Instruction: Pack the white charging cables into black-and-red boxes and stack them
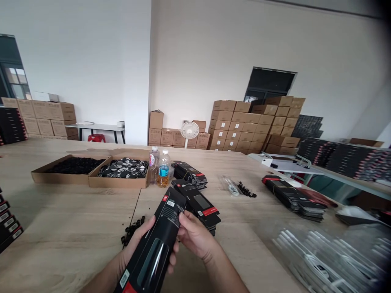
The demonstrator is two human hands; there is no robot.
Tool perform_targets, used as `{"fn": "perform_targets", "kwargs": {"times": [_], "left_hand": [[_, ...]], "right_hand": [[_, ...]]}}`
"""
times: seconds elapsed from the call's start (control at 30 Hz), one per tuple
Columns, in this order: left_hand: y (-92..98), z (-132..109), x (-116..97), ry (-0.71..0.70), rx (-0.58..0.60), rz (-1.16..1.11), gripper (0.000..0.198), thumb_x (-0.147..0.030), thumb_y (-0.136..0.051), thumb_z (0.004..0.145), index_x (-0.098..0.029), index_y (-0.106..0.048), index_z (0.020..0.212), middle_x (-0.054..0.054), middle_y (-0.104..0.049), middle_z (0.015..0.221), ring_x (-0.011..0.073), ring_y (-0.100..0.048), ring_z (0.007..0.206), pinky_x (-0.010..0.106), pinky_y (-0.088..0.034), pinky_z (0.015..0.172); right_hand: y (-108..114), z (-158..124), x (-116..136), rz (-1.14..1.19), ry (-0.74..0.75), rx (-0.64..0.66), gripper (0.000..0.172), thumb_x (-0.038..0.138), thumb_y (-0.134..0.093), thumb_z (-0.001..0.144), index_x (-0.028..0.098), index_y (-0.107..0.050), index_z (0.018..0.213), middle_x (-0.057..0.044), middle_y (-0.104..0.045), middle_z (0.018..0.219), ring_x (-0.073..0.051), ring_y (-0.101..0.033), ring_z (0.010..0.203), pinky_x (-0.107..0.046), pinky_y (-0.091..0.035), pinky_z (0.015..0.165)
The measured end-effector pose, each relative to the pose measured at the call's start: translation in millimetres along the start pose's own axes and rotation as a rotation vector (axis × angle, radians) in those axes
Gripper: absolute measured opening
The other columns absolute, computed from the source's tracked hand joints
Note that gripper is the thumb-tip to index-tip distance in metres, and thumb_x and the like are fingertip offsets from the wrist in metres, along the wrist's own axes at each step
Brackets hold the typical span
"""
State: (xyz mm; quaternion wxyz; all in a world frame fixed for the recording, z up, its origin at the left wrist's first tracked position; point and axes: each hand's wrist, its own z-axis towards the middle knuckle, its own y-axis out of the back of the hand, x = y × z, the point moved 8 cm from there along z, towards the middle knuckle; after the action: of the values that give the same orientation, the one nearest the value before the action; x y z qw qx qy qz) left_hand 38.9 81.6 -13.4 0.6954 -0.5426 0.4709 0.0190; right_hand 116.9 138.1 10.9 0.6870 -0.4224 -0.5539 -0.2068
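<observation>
Both hands are on a black packaging box (152, 248) with a clear window, a red corner and white labels, tilted up and away from me. My left hand (136, 240) wraps its left side, with fingertips showing at the right edge. My right hand (195, 234) grips the upper right edge, its thumb on the printed side. Right behind the box lies a stack of flat black boxes (198, 199) with red bands, partly covered by it. Small black parts (132, 232) are heaped on the table (76, 228) beside my left hand.
Two shallow cartons (116, 183) hold black parts and black-and-white pieces. Two bottles (164, 169) stand next to them. At right are a banded stack of boxes (293, 199) and plastic-bagged white items (324, 260). More black boxes (9, 224) sit at the left edge.
</observation>
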Motion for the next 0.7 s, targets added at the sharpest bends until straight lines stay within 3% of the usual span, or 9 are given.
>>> {"fn": "perform_targets", "kwargs": {"times": [0.07,0.17,0.27,0.4,0.47,0.57,0.63,0.7], "left_hand": [[3.8,-2,-2,-0.044,-0.143,0.138,0.070,-0.073,-0.047,0.084,-0.011,-0.073,0.105,0.015,-0.074,0.096,0.0246,-0.071,0.079,0.034,-0.054,0.073],[9.9,-11,-29,-0.244,-0.411,0.533,0.050,-0.062,-0.059,0.084,-0.015,-0.076,0.088,0.008,-0.077,0.090,0.0250,-0.070,0.083,0.030,-0.051,0.074],[7.5,-13,-48,-0.343,-0.473,0.797,0.039,-0.054,-0.067,0.082,-0.015,-0.074,0.076,0.004,-0.076,0.076,0.0211,-0.068,0.071,0.026,-0.049,0.065],[30.1,-21,-65,-0.386,-0.650,0.562,0.036,-0.050,-0.073,0.074,-0.014,-0.071,0.075,0.003,-0.072,0.062,0.0165,-0.062,0.050,0.025,-0.048,0.051],[42.1,-30,-73,-0.401,-0.745,0.418,0.032,-0.046,-0.075,0.071,-0.015,-0.069,0.074,0.003,-0.071,0.059,0.0174,-0.062,0.048,0.026,-0.049,0.048],[51.5,-39,-83,-0.409,-0.790,0.381,0.026,-0.039,-0.076,0.068,-0.015,-0.069,0.075,0.004,-0.072,0.062,0.0193,-0.065,0.051,0.029,-0.052,0.052],[56.0,-39,-85,-0.390,-0.784,0.422,0.028,-0.037,-0.079,0.066,-0.014,-0.070,0.079,0.005,-0.073,0.065,0.0211,-0.068,0.057,0.030,-0.054,0.057],[58.5,-39,-86,-0.404,-0.785,0.524,0.037,-0.038,-0.083,0.064,-0.012,-0.072,0.088,0.004,-0.072,0.065,0.0216,-0.069,0.061,0.028,-0.053,0.057]], "right_hand": [[5,4,-3,0.048,0.039,-0.104,0.044,0.060,-0.077,0.071,0.019,-0.069,0.085,0.001,-0.066,0.062,-0.014,-0.058,0.050,-0.027,-0.047,0.053],[17,8,8,0.028,0.181,-0.267,0.038,0.049,-0.085,0.066,0.020,-0.073,0.088,-0.003,-0.075,0.078,-0.020,-0.068,0.072,-0.033,-0.053,0.072],[17,9,14,-0.064,0.221,-0.305,0.038,0.049,-0.082,0.070,0.019,-0.074,0.093,-0.005,-0.077,0.088,-0.023,-0.069,0.082,-0.039,-0.052,0.084],[-11,9,-3,-0.092,0.115,-0.135,0.041,0.053,-0.079,0.073,0.017,-0.075,0.094,-0.005,-0.076,0.086,-0.021,-0.069,0.080,-0.036,-0.052,0.081],[-28,7,-17,-0.066,0.036,-0.028,0.043,0.053,-0.080,0.071,0.016,-0.074,0.092,-0.005,-0.075,0.082,-0.022,-0.069,0.079,-0.035,-0.052,0.079],[-41,4,-36,-0.051,-0.113,0.091,0.043,0.052,-0.081,0.070,0.015,-0.074,0.090,-0.005,-0.074,0.080,-0.021,-0.069,0.076,-0.034,-0.051,0.078],[-34,7,-38,-0.095,-0.101,0.050,0.044,0.054,-0.078,0.072,0.016,-0.073,0.093,-0.004,-0.073,0.081,-0.020,-0.068,0.075,-0.033,-0.051,0.077],[-17,12,-31,-0.164,0.006,-0.092,0.053,0.055,-0.077,0.073,0.019,-0.068,0.110,-0.003,-0.070,0.083,-0.020,-0.067,0.077,-0.032,-0.051,0.073]]}}
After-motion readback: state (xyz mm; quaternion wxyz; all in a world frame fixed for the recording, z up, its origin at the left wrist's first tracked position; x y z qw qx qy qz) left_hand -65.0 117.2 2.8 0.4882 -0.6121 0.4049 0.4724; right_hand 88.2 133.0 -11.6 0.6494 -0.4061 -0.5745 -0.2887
